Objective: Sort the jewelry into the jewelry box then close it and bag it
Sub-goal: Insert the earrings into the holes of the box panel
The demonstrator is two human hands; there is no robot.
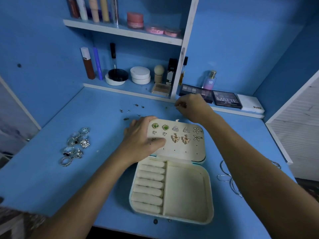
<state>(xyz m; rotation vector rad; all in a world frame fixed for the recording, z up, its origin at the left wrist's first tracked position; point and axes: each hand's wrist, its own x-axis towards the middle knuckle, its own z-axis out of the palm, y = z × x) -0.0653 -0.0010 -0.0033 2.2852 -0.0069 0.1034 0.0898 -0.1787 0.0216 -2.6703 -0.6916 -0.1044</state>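
A cream jewelry box (186, 192) lies open on the blue desk, its lid panel (188, 150) carrying several pairs of earrings (176, 133). My left hand (143, 137) grips the lid's left edge, thumb pressing on the panel beside a small earring. Behind the box, my right hand (191, 107) pinches a tiny piece at its fingertips; I cannot tell what it is. A heap of silver rings (76, 147) sits at the left. Loose earring backs (131, 112) are scattered behind the box. Thin silver bangles (227, 178) lie to the right, partly under my right forearm.
White shelves at the back hold cosmetics, jars (140, 75) and a perfume bottle (209, 80). Eyeshadow palettes (226, 100) line the back ledge close to my right hand. Two small dark pieces (155, 221) lie at the desk's front edge.
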